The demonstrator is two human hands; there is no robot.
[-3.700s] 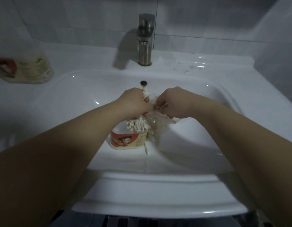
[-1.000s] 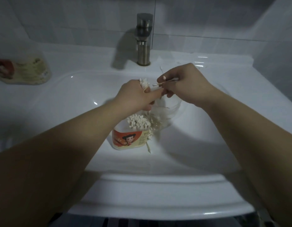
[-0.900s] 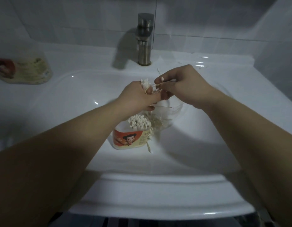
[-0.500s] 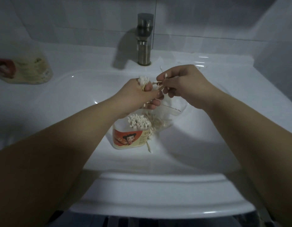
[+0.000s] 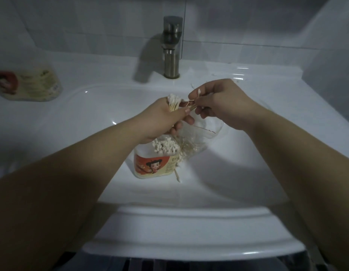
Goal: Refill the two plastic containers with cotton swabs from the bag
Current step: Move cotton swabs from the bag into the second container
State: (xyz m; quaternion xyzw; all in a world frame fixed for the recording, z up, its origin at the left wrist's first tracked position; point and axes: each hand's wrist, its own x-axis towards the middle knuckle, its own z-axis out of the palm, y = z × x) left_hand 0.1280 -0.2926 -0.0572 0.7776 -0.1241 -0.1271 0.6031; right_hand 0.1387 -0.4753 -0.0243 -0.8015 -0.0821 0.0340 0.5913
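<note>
A clear plastic container (image 5: 153, 165) with an orange cartoon label stands in the white sink basin (image 5: 238, 169), packed with white-tipped cotton swabs. The clear bag (image 5: 199, 137) lies just right of it with loose swabs inside. My left hand (image 5: 162, 120) grips a bundle of cotton swabs (image 5: 172, 103) upright above the container. My right hand (image 5: 220, 103) pinches a few swabs by their sticks beside that bundle. A second container (image 5: 31, 85) lies on the counter at far left. One loose swab (image 5: 177, 176) lies in the basin by the labelled container.
A steel faucet (image 5: 171, 45) stands behind the basin on the white counter. White tiled walls close in at the back and right. The basin's front rim (image 5: 189, 216) curves out below my forearms.
Both hands have risen from the bag to above the container. My left hand's bundle stays upright, and my right hand brings a few more swabs up next to it.
</note>
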